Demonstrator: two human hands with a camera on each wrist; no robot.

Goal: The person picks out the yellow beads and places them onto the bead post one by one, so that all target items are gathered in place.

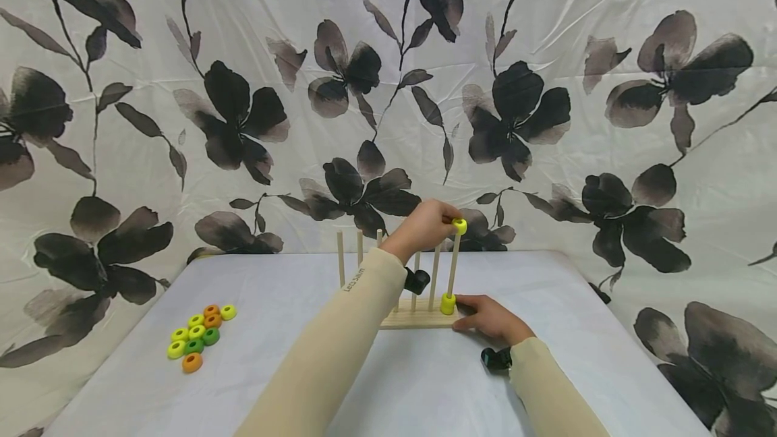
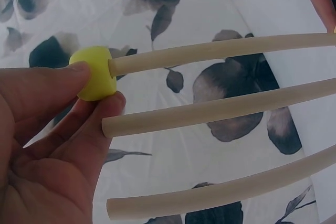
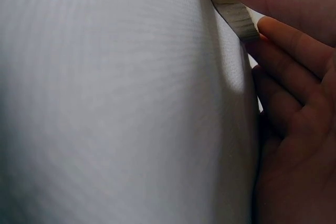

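My left hand (image 1: pixel 427 226) pinches a yellow bead (image 1: pixel 460 226) between thumb and fingers at the top of the rightmost peg (image 1: pixel 453 268). In the left wrist view the bead (image 2: pixel 97 77) meets the peg's tip; whether the tip is inside its hole I cannot tell. Yellow beads (image 1: pixel 448 305) sit stacked at the foot of that peg. The wooden peg rack (image 1: pixel 415 319) has several upright pegs, partly hidden by my left arm. Its right end is held by my right hand (image 1: pixel 490 319), thumb in front; the right wrist view shows the fingers by the base's end (image 3: pixel 239 20).
Loose yellow beads (image 1: pixel 179 334), orange beads (image 1: pixel 192 363) and green beads (image 1: pixel 211 336) lie grouped on the left of the white-covered table (image 1: pixel 273 302). A floral cloth (image 1: pixel 388 127) hangs behind the table. Each wrist wears a small black camera (image 1: pixel 416 281).
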